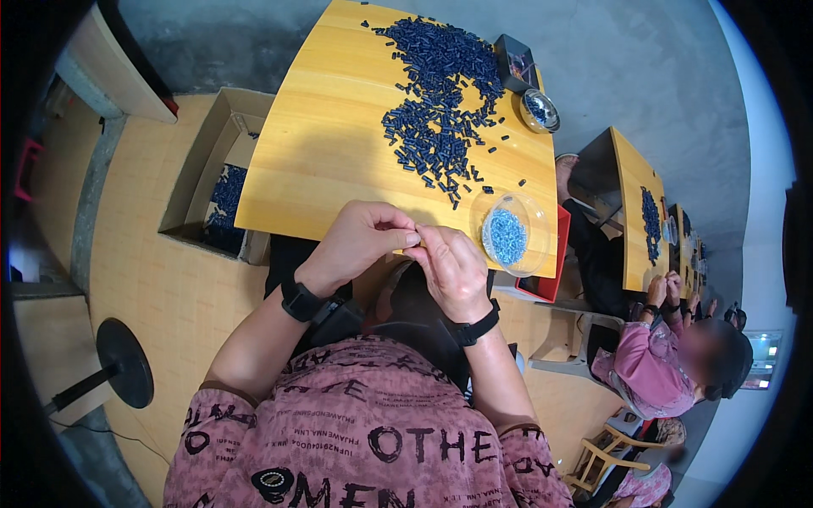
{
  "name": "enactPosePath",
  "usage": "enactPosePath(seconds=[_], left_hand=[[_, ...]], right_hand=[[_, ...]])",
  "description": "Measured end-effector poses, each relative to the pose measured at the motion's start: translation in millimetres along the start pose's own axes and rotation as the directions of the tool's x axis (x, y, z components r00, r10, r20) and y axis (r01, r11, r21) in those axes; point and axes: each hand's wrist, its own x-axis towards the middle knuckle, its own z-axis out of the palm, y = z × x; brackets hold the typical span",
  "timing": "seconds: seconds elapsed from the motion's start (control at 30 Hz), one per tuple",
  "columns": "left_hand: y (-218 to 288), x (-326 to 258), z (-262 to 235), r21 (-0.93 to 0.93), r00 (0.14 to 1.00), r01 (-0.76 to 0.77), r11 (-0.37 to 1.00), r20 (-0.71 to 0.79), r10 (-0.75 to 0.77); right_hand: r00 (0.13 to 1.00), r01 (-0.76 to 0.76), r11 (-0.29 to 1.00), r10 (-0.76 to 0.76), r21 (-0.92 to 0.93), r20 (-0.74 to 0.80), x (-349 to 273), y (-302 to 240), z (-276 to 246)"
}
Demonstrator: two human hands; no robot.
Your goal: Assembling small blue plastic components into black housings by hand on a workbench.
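My left hand (354, 245) and my right hand (457, 267) meet just over the near edge of the yellow wooden table (318, 144). Both are closed, thumbs and fingertips pinched together at one spot. Whatever is between the fingertips is too small and covered to make out. Just right of my right hand stands a clear round bowl (539, 233) of tiny light blue pieces (506, 235). Beyond my hands spreads a large loose heap of short dark blue cylindrical pieces (432, 140), with a few strays near the bowl.
A metal bowl (553, 119) and a black box (505, 57) sit at the table's far right. On the floor to the left, a cardboard box (193, 173) holds more dark pieces. A red box (562, 250) is beside the table's right edge. Other people work at tables farther right.
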Motion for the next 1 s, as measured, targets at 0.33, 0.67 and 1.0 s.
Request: enactPosePath(seconds=[0.33, 0.67, 1.0], left_hand=[[-52.4, 33.9, -2.4, 0.585, 0.805, -0.424, 0.691, -0.106, 0.583], [-55.3, 33.3, 1.8, 0.788, 0.608, -0.487, 0.376, -0.003, 0.794], [-59.9, 26.6, 2.7, 0.857, 0.628, -0.397, 0.330, -0.009, 0.778]], right_hand=[[0.979, -0.202, 0.962, 0.196, 0.182, 0.049, -13.3, 28.3, 28.9], [0.609, -0.754, 0.350, 0.689, 0.556, 0.392, -12.0, 41.7, 27.3], [0.560, -0.826, 0.404, 0.670, 0.393, 0.488, 3.1, 42.5, 29.1]])
